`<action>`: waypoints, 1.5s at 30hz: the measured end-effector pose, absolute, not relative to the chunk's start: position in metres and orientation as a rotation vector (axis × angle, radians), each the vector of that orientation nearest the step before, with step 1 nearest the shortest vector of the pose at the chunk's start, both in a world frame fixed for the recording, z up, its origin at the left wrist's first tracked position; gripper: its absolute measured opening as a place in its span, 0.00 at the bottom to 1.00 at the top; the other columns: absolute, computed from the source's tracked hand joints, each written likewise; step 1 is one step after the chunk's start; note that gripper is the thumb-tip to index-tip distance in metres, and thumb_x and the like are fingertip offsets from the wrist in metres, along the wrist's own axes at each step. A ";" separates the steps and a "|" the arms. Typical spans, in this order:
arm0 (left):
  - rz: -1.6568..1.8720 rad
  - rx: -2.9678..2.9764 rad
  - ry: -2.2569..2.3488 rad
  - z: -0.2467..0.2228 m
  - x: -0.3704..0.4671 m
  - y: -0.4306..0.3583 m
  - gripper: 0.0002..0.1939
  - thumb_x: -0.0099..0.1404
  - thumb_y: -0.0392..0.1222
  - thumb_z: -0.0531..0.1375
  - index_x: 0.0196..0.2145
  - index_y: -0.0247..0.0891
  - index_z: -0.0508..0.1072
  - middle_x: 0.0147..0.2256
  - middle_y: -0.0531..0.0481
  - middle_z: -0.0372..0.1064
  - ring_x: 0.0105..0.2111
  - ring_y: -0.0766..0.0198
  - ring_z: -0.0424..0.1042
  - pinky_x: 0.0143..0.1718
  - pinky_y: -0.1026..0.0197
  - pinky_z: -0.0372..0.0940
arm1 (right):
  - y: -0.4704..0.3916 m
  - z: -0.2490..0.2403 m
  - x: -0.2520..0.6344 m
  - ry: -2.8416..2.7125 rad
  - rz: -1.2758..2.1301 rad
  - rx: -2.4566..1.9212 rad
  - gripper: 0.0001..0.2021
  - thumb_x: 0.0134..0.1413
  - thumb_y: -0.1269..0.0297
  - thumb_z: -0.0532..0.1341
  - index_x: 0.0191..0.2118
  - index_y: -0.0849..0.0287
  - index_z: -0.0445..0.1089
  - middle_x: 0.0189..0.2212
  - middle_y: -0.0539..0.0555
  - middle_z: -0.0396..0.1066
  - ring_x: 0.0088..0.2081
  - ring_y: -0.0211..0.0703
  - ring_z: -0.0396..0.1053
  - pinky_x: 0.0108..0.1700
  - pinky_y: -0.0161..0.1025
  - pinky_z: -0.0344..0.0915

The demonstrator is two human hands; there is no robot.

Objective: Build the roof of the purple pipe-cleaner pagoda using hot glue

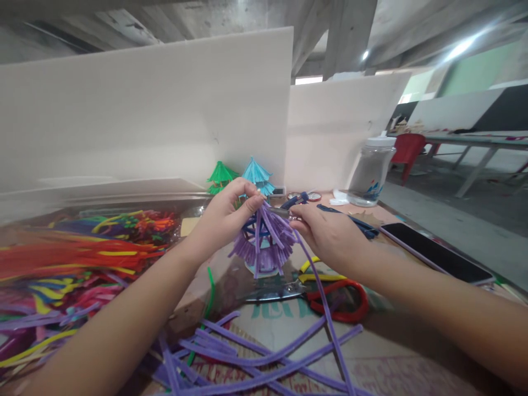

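Observation:
A small tiered pagoda of purple pipe cleaners [264, 247] stands upright in the middle, its strips fanning out like roofs. My left hand [237, 212] pinches its peak between thumb and fingers. Close by on the right, my right hand [325, 231] is closed, fingertips gripping a purple pipe cleaner [324, 291] at the roof's edge. That strand trails down to the front of the table. A metal tool tip shows between the hands; whether the right hand touches it I cannot tell. Behind stand a green pagoda [221, 175] and a light blue one [256, 175].
Loose purple pipe cleaners [264, 360] lie in front, near red-handled scissors [358, 302]. Bundles of coloured pipe cleaners [82, 253] fill the left. Dark-handled tools [363, 225], a phone [437, 250] and a water bottle [371, 170] are on the right. White panels [165, 110] stand behind.

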State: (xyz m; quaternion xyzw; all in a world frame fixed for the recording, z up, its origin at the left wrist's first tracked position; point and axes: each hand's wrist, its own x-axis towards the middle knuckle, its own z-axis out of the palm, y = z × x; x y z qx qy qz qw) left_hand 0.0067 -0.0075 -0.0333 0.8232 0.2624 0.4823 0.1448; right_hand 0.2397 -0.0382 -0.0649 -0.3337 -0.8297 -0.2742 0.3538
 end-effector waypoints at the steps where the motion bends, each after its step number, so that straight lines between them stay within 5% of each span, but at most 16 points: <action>1: 1.389 2.375 0.756 -0.033 0.007 -0.007 0.12 0.72 0.49 0.56 0.34 0.39 0.67 0.36 0.51 0.64 0.39 0.63 0.65 0.45 0.60 0.58 | -0.038 -0.065 0.240 -2.143 -0.706 -0.865 0.21 0.73 0.55 0.43 0.45 0.62 0.68 0.30 0.56 0.74 0.27 0.42 0.70 0.27 0.37 0.56; 35: 1.385 2.417 0.731 -0.032 0.009 -0.011 0.13 0.71 0.50 0.56 0.33 0.39 0.67 0.35 0.50 0.66 0.39 0.61 0.67 0.44 0.58 0.61 | -0.039 -0.065 0.241 -2.194 -0.640 -0.889 0.19 0.73 0.57 0.44 0.42 0.60 0.68 0.29 0.54 0.72 0.27 0.41 0.68 0.27 0.37 0.53; 45: 1.331 2.313 0.733 -0.031 0.004 -0.007 0.13 0.71 0.50 0.56 0.35 0.39 0.73 0.39 0.46 0.67 0.42 0.59 0.67 0.45 0.57 0.62 | -0.041 -0.055 0.241 -2.079 -0.657 -0.875 0.24 0.72 0.51 0.42 0.47 0.62 0.69 0.34 0.59 0.77 0.31 0.45 0.75 0.31 0.39 0.66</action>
